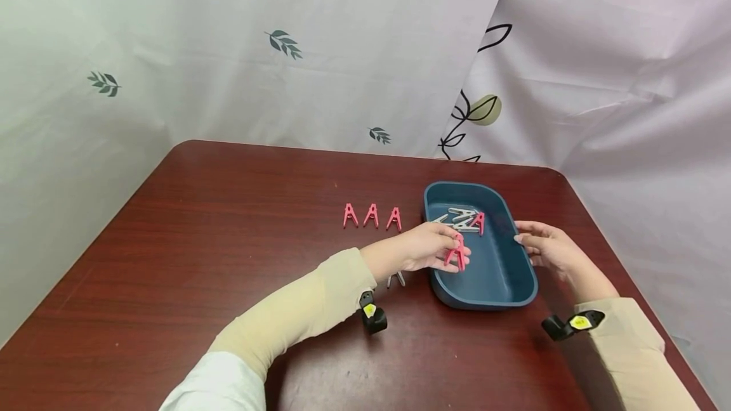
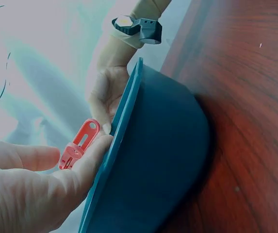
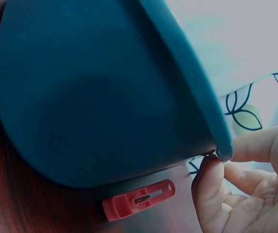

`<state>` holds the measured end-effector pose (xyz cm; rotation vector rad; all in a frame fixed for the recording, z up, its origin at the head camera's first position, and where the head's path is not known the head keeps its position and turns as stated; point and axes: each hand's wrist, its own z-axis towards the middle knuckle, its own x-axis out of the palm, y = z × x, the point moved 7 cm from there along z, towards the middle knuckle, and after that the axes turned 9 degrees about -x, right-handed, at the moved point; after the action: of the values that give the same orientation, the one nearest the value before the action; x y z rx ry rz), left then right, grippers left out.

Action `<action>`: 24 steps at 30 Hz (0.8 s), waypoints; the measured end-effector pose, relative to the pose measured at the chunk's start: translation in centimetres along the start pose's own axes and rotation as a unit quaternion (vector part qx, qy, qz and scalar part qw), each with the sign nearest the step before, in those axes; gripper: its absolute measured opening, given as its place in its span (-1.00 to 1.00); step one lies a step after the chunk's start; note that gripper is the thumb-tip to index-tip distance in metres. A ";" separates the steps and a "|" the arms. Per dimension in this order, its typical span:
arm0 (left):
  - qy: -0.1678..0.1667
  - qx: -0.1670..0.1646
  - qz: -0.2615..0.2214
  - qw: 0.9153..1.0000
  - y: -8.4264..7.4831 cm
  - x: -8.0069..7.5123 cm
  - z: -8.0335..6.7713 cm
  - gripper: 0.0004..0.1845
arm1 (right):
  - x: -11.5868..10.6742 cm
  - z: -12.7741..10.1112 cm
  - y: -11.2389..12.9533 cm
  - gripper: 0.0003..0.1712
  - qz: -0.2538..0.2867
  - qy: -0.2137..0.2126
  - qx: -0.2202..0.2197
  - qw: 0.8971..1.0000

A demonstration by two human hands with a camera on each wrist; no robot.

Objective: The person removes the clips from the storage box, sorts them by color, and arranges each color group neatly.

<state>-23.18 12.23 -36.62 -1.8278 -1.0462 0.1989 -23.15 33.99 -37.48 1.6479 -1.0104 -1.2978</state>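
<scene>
Three pink clips (image 1: 371, 215) stand in a row on the dark red bench (image 1: 228, 259), just left of a blue tray (image 1: 502, 284). The left hand (image 1: 425, 247) is at the left rim of the tray, and its fingers (image 2: 92, 162) pinch one more pink clip (image 1: 456, 254) just over that rim. In the far part of the tray lie some white clips (image 1: 459, 219) and another pink one (image 1: 478, 222). The right hand (image 1: 547, 246) rests on the right rim of the tray; its fingers (image 3: 207, 177) are almost straight and touch the edge. A grey clip (image 1: 396, 280) lies on the bench under the left wrist.
</scene>
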 end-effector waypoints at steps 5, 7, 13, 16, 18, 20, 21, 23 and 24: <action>-0.030 0.013 0.004 0.999 -0.5 -1.2 -0.5 -0.64 | -0.1 0.1 -0.3 -0.32 0.002 0.003 0.007 1.000; -0.043 0.020 0.013 0.999 -0.8 -1.8 -0.8 -0.64 | -0.2 0.0 -0.3 -0.31 -0.001 0.003 0.008 1.000; -0.051 0.043 0.064 0.996 -1.6 -3.6 -1.7 -0.62 | 0.0 0.0 -0.1 -0.31 0.000 0.007 0.003 1.000; -0.062 0.052 0.079 0.994 -2.0 -4.9 -2.3 -0.64 | 0.0 0.0 -0.1 -0.32 0.002 0.010 -0.003 1.000; -0.077 0.057 0.085 0.992 -2.3 -5.8 -2.8 -0.66 | 0.0 0.0 -0.1 -0.32 0.003 0.011 -0.004 1.000; -0.093 0.059 0.088 0.990 -2.5 -6.8 -3.3 -0.69 | 0.0 0.0 -0.1 -0.32 0.006 0.011 -0.005 1.000; -0.100 0.059 0.089 0.989 -2.7 -7.2 -3.5 -0.70 | 0.0 0.1 -0.1 -0.32 0.007 0.011 -0.005 1.000; -0.111 0.058 0.090 0.988 -3.0 -8.1 -3.9 -0.72 | 0.0 0.1 -0.2 -0.32 0.010 0.010 -0.003 1.000; -0.116 0.058 0.090 0.987 -3.1 -8.5 -4.1 -0.72 | 0.0 0.1 -0.2 -0.32 0.011 0.010 -0.003 1.000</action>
<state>-27.95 3.74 -34.56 -1.8234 -1.0039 0.5812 -23.19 34.04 -37.65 1.6382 -1.0093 -1.2676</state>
